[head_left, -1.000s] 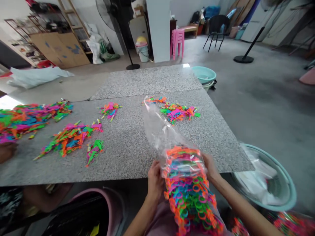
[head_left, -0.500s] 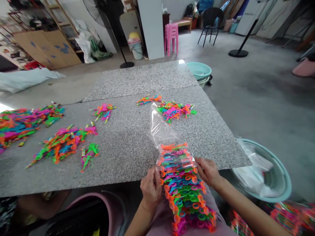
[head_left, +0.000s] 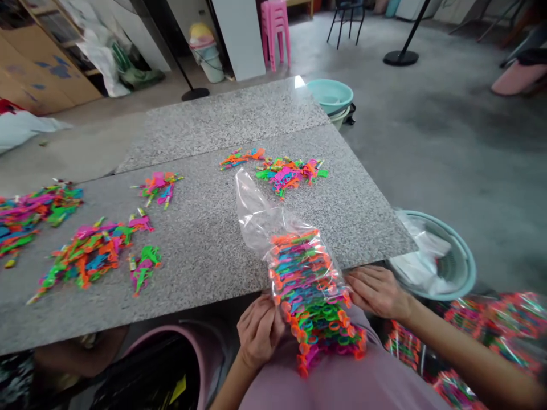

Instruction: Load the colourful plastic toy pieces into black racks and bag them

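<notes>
A clear plastic bag covers more than half of a long stack of small plastic toys in orange, green, pink and blue. The toys have ring-shaped parts and round orange tips along both sides. The stack runs from my lap up onto the table edge, and its near end is outside the bag. My left hand is closed on the bag's left rim, beside the stack. On the other side, my right hand grips the right rim with bent fingers. The bag's far corner is slack over the table.
Loose toys lie in piles on the speckled stone table, such as the heap beyond the bag. A pink bin stands below left. To the right are a teal basket and filled bags on the floor. Another person's arm shows lower left.
The bag's rim has come down over more of the stack, toward me. Both hands have moved along with it relative to the stack. The whole view has tilted downward.
</notes>
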Demonstrator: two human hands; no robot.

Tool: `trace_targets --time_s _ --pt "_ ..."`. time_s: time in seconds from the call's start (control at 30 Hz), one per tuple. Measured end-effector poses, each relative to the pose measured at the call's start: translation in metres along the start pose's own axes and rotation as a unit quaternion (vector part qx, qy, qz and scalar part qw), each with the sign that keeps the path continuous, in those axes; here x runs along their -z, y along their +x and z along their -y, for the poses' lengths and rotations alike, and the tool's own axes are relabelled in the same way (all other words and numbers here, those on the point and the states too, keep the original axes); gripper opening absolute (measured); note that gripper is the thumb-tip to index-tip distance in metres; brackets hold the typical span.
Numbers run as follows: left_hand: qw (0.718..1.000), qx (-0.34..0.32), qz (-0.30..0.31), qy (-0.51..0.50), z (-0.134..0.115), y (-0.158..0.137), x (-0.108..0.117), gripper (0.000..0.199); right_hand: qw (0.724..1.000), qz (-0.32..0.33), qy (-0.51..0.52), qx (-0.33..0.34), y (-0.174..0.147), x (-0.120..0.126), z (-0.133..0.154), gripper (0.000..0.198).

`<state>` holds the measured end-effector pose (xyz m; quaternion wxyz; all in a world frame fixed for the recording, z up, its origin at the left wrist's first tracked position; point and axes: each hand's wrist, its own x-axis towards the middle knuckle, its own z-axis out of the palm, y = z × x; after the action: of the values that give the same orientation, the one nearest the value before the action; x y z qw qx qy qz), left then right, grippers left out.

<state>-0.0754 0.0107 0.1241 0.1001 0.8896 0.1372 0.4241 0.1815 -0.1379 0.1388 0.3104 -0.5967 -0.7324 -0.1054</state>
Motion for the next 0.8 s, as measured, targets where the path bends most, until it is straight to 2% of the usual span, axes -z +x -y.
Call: trace_targets --time_s 0.1,0.17,0.3,0.4,0.5,0.57,0.7,0.8 --pt "1.000 -0.015 0.021 -0.015 -0.009 0.006 -0.001 0.011 0.993 0.041 -0.032 -0.104 -0.003 0.006 0.017 0.022" --pt "0.999 -0.030 0.030 -0.026 -0.012 0.010 -0.001 0.011 0.987 0.044 -0.050 -0.147 -0.009 0.005 0.028 0.026" --pt "0.995 -0.078 0.039 -0.053 -0.016 0.011 0.002 0.014 0.990 -0.013 -0.063 -0.127 -0.032 -0.002 0.039 0.028" --pt "0.991 -0.098 0.050 -0.079 -0.019 0.007 0.003 0.014 0.998 0.001 -0.037 -0.060 -0.052 0.001 0.039 0.028" --pt "0.989 -0.087 0.059 -0.107 -0.024 0.004 0.003 0.014 0.999 0.036 -0.002 -0.015 -0.066 0.008 0.044 0.032" --pt "0.988 -0.078 0.060 -0.121 -0.028 0.006 0.002 0.015 0.998 0.048 0.017 -0.024 -0.069 0.013 0.049 0.034" --pt "0.988 -0.033 0.051 -0.143 -0.036 0.028 -0.003 0.017 0.994 0.002 0.036 -0.107 -0.055 0.022 0.056 0.034" --pt "0.987 0.050 0.054 -0.145 -0.034 0.066 -0.008 0.021 0.978 -0.019 0.018 -0.207 -0.026 0.039 0.046 0.036"
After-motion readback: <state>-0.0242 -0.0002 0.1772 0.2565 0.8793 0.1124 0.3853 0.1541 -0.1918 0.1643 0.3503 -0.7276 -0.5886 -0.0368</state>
